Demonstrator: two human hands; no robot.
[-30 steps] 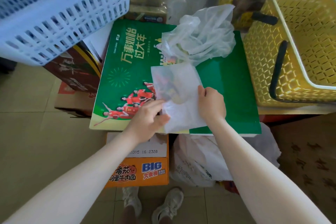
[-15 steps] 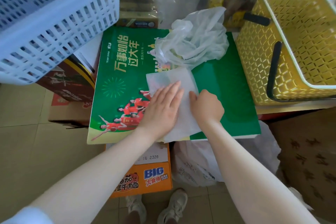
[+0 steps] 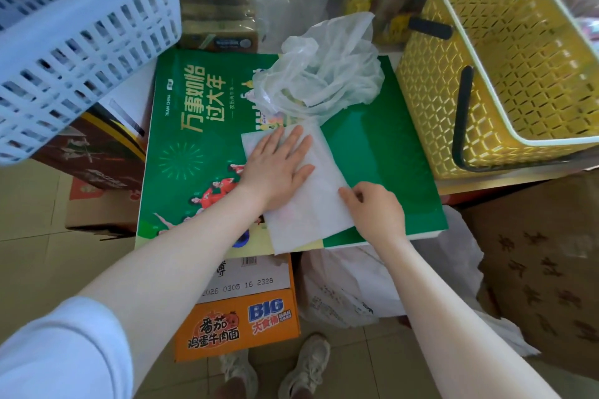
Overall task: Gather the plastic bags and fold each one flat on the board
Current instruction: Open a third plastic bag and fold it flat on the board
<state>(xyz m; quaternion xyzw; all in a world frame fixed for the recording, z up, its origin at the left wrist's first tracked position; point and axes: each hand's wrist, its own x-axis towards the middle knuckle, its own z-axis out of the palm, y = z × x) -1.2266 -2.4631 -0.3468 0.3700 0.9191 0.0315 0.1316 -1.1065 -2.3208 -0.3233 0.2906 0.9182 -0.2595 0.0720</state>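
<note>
Since a second ago the left hand (image 3: 278, 168) has slid up from the near edge of the folded bag (image 3: 311, 204) and now lies palm-down on its far half, fingers straight and spread. From the head view, the right hand (image 3: 377, 212) pinches the bag's right edge between thumb and curled fingers. That bag lies flat on the green board (image 3: 382, 152), its near corner overhanging. Behind it a crumpled bag (image 3: 321, 71) sits on the board, beside the yellow basket (image 3: 505, 74).

Folded bag (image 3: 311, 204): white, flat, near edge of green board (image 3: 382, 152).
Crumpled bag (image 3: 321, 74): translucent, heaped at far edge.
</note>
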